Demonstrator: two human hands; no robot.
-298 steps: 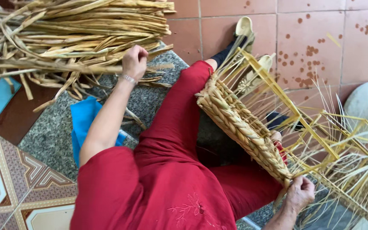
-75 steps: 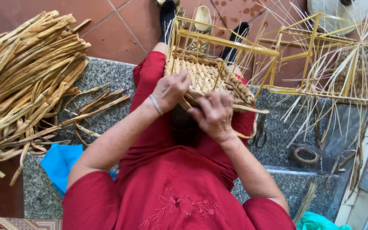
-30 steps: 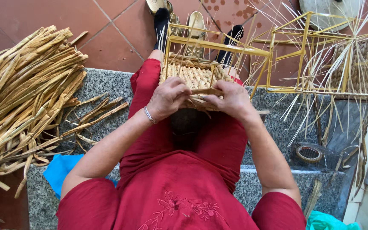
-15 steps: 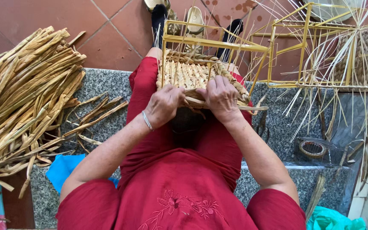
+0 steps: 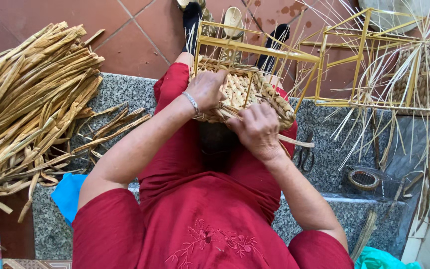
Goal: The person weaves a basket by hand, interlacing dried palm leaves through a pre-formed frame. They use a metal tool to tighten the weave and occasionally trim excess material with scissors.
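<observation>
A half-woven straw basket [image 5: 269, 97] on a yellow wire frame [image 5: 255, 50] rests on my lap, over my red trousers. My left hand [image 5: 206, 88], with a thin bracelet at the wrist, grips the basket's near woven rim. My right hand [image 5: 256, 130] is closed on a flat straw strand [image 5: 294, 143] at the same rim, just right of the left hand. The strand's loose end sticks out to the right.
A big pile of dried straw strips [image 5: 31, 109] lies to my left on the granite step [image 5: 120, 94]. Another wire frame with loose reeds [image 5: 374, 65] stands at the right. Scissors [image 5: 304, 157] and a tape roll [image 5: 363, 179] lie on the step. A blue cloth [image 5: 68, 194] sits under my left arm.
The basket has been turned and pulled closer on my lap. Both hands shifted slightly right along the rim, and the right hand dropped lower with the strand.
</observation>
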